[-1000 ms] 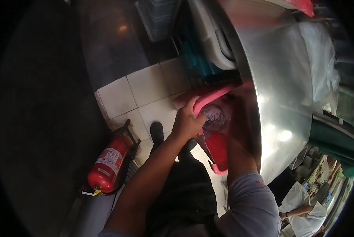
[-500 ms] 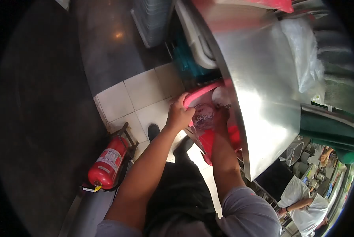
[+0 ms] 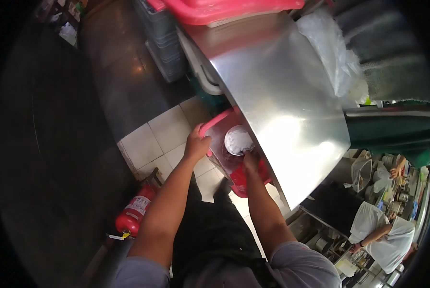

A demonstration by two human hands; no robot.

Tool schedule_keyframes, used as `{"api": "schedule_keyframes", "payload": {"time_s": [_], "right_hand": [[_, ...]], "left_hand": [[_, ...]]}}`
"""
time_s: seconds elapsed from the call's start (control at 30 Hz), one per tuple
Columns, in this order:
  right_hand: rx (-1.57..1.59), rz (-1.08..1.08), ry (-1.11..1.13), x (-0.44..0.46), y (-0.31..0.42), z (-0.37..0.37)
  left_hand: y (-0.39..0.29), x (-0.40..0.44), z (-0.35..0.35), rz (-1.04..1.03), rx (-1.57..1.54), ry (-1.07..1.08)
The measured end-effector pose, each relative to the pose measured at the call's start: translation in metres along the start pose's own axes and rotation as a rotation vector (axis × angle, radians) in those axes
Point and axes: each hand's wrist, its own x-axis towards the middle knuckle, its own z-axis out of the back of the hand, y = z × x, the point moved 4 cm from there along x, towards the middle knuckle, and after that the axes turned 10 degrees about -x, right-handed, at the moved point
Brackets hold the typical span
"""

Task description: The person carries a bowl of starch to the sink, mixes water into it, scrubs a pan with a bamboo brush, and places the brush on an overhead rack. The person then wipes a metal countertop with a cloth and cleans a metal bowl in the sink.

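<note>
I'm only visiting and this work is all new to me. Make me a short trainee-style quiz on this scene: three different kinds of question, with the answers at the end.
1. True or false: the left-hand grip holds the red tub, partly hidden by the metal table, by its rim.

2. Fill in the blank: the bowl at the right-hand grip contains something ____ in colour.

3. Where does the fire extinguisher appear in the picture?
A) Top right
B) Lower left
C) Inside the tub

Key: 1. True. 2. White. 3. B.
</note>
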Motion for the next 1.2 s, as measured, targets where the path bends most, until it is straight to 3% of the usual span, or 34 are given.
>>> {"api": "schedule_keyframes", "payload": {"time_s": [0.1,0.17,0.33,0.4,0.43,0.5,0.53,0.6,0.7,0.73,0.8,0.87,0.9,0.97,1.07,1.2], "right_hand": [[-0.016,0.043,-0.069,-0.026,0.007,0.015],[0.094,-0.055,0.014,-0.023,-0.006,0.006],[0.228,0.021,0.006,-0.006,-0.021,-0.029],[0.479,-0.155,0.224,0.009,-0.021,-0.048],[0.481,-0.157,0.229,0.013,-0.021,-0.066],[0.896,-0.287,0.002,0.023,-0.026,-0.102],[0.875,-0.284,0.324,0.030,-0.031,-0.104],[0.858,-0.276,0.304,0.056,-0.070,-0.147],[0.807,-0.353,0.294,0.062,-0.072,-0.160],[0.718,-0.233,0.272,0.064,-0.071,-0.163],[0.621,-0.117,0.250,0.068,-0.079,-0.163],[0.623,-0.372,0.364,0.031,-0.031,-0.113],[0.616,-0.365,0.371,0.032,-0.029,-0.114],[0.892,-0.341,0.523,0.024,-0.024,-0.121],[0.919,-0.367,0.395,0.002,0.006,-0.084],[1.097,-0.346,0.384,-0.003,-0.003,-0.074]], "left_hand": [[0.002,0.000,0.001,-0.095,0.086,-0.038],[-0.002,0.000,0.001,0.076,0.000,0.046],[-0.005,-0.002,0.000,0.047,0.020,0.020],[0.001,-0.004,-0.001,0.085,-0.021,0.021],[0.008,-0.001,-0.001,0.022,-0.008,0.015],[0.007,0.003,0.000,-0.043,0.004,0.012],[0.002,0.002,0.000,-0.030,0.025,0.020],[0.003,0.001,-0.001,-0.019,0.045,0.027],[0.011,0.003,0.001,0.009,-0.020,-0.009],[0.010,0.003,0.000,-0.006,0.002,0.001],[0.010,0.002,-0.001,-0.015,0.018,0.010],[0.027,0.006,-0.001,-0.009,-0.015,0.001],[0.027,0.008,0.000,-0.010,-0.017,-0.011],[0.021,0.005,0.000,-0.088,0.073,-0.020],[0.012,0.003,0.002,0.057,0.025,0.051],[0.000,-0.005,0.003,-0.003,0.141,0.048]]}}
